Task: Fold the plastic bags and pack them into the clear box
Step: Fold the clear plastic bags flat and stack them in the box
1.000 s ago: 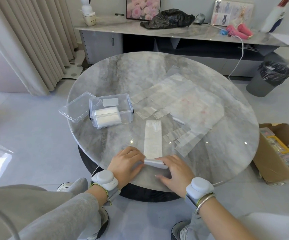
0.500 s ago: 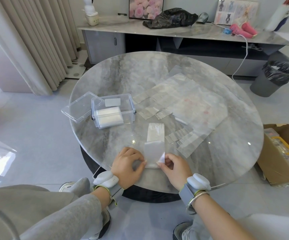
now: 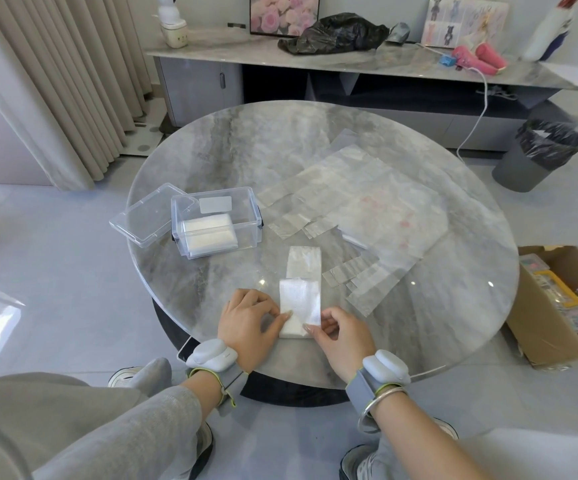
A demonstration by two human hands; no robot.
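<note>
Both left hand (image 3: 247,323) and right hand (image 3: 343,336) pinch folded bag (image 3: 302,299), hiding near corners

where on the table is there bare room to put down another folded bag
The table is bare behind the clear box, out to its far rim, and between the box and the folded bag. Crowded: flat bags cover the centre-right, and the left hand and right hand pinch the folded bag at the near edge.
</note>
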